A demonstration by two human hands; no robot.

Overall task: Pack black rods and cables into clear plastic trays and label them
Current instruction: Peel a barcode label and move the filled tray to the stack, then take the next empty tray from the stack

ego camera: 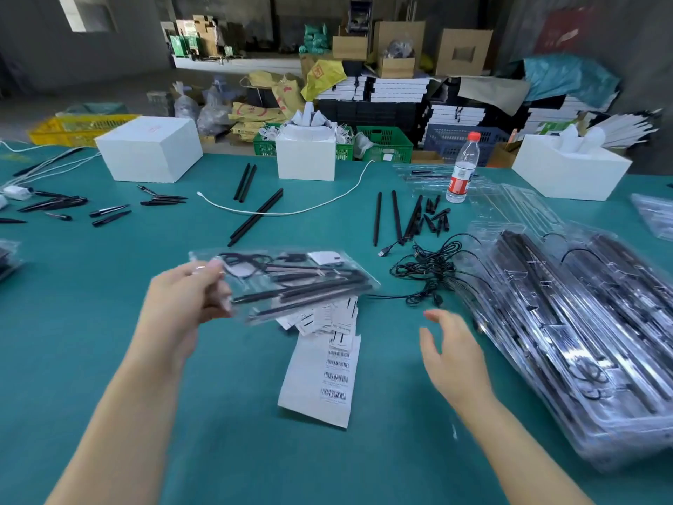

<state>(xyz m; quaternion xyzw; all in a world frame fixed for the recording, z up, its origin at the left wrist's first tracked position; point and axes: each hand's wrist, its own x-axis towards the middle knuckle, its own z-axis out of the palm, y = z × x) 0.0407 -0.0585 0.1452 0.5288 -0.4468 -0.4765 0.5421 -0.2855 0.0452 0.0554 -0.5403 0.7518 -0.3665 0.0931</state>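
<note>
Our left hand (185, 304) grips one end of a filled clear plastic tray (291, 282), thumb on top, holding it raised above the teal counter (109, 304); black rods and a coiled cable show through its glossy, blurred shell. Our right hand (451, 351) hovers with fingers spread and relaxed, holding nothing, just beside the near edge of a tall stack of packed trays (568, 329) that runs to the counter's right side. Under the raised tray lie a white sheet of barcode labels (324, 380) and a scatter of loose labels (324, 318), flat and papery. Between the two hands and toward us the felt-like teal surface lies open. Beyond the right hand, a tangle of thin black cables (426, 271) touches the stack. Farther back, loose black rods (255, 216) lie straight and matte, crossed by a white cable (291, 212). A clear water bottle (461, 169) with a red cap stands upright near empty trays (510, 205). Three white boxes (149, 149) line the far edge.
</note>
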